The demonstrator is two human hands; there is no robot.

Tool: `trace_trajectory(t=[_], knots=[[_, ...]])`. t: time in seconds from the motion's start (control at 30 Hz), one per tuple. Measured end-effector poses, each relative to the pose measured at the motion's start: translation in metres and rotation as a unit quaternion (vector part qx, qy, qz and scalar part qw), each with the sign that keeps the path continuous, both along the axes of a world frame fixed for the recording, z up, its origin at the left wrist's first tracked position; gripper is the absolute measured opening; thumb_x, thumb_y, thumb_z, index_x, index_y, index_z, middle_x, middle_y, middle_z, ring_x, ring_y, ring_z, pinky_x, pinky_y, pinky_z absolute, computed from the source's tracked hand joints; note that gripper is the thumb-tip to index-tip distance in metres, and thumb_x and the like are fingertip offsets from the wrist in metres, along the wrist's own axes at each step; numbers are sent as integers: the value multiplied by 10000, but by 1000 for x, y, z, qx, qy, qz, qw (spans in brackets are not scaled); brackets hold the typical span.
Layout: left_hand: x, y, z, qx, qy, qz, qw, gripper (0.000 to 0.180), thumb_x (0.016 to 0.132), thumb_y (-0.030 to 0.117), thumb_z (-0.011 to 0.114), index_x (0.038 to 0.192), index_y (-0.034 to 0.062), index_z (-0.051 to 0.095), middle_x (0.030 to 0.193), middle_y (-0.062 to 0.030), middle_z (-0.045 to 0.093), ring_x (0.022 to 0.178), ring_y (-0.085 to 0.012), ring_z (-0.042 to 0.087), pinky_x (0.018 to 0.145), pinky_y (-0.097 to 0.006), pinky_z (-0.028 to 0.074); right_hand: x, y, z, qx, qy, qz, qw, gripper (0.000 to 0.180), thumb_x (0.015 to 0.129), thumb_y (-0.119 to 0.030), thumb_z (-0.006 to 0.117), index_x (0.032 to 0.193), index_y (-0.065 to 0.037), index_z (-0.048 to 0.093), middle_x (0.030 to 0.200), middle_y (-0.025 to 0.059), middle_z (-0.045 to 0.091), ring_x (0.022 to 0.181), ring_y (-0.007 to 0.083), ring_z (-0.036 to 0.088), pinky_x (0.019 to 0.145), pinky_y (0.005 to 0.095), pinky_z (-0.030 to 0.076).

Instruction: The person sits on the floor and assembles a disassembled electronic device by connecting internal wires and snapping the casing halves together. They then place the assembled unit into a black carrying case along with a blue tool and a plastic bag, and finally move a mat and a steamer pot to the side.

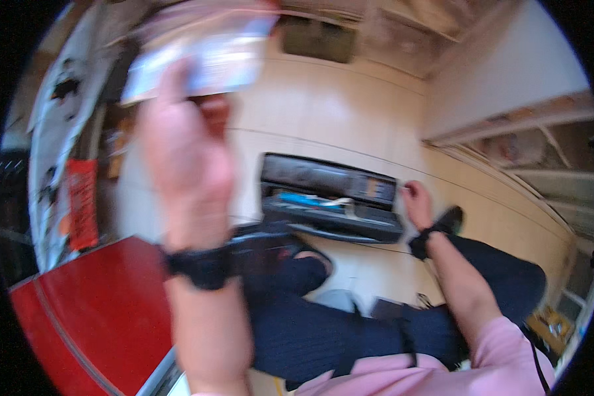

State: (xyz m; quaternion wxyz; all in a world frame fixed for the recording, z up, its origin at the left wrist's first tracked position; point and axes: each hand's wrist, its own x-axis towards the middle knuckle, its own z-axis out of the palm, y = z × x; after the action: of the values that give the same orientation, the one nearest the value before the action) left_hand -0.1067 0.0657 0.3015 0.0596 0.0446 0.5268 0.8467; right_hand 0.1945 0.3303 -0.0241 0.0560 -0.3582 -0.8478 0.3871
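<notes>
My left hand (191, 145), blurred by motion, is raised at the upper left with its fingers closed on a shiny clear plastic packet (228, 63). The packet looks flat, with whitish and bluish glare on it. On the floor in front of me lies a long black case (330, 224) with its lid (310, 175) open. Inside the case are a bright blue item (310, 200) and a pale strip, too blurred to name. Just beside the case's right end is my right hand (418, 206), fingers curled in. Whether it holds something small cannot be made out.
A red glossy surface (105, 317) fills the lower left, with a red printed packet (82, 204) beyond it. Shelving (528, 148) runs along the right side. A dark green box (319, 39) sits at the far end of the pale tiled floor (336, 105). My bent legs frame the case.
</notes>
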Motion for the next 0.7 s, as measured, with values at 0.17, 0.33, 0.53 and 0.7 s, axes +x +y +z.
trace_trajectory(t=[0.17,0.33,0.53,0.7], knots=[[23,30,6,52,-46,-29,997,129,1011,198,594,1024,74,624,865,-7,627,705,-69,563,566,-204,450,-58,-38,33,1,-56,175,983,166,844,-156,736,948,-29,711,880,161,706,822,344,682,750,411,539],[21,26,14,52,-39,-13,998,154,992,190,582,1030,46,617,867,-31,651,674,-90,573,570,-222,458,-74,-54,23,12,-100,198,975,182,804,-131,768,929,-17,703,880,178,723,824,347,696,749,420,537],[20,21,12,54,-32,2,998,158,994,196,582,1016,43,616,846,-27,636,659,-106,557,566,-245,451,-76,-49,10,23,-101,213,972,175,788,-131,761,898,-12,695,861,193,713,853,386,682,764,470,526],[15,20,8,50,-4,-2,999,102,999,189,600,991,88,615,832,2,630,652,-79,549,561,-224,438,-79,-50,13,30,-159,243,956,150,816,-138,717,899,-15,693,939,219,695,918,405,664,821,493,526]])
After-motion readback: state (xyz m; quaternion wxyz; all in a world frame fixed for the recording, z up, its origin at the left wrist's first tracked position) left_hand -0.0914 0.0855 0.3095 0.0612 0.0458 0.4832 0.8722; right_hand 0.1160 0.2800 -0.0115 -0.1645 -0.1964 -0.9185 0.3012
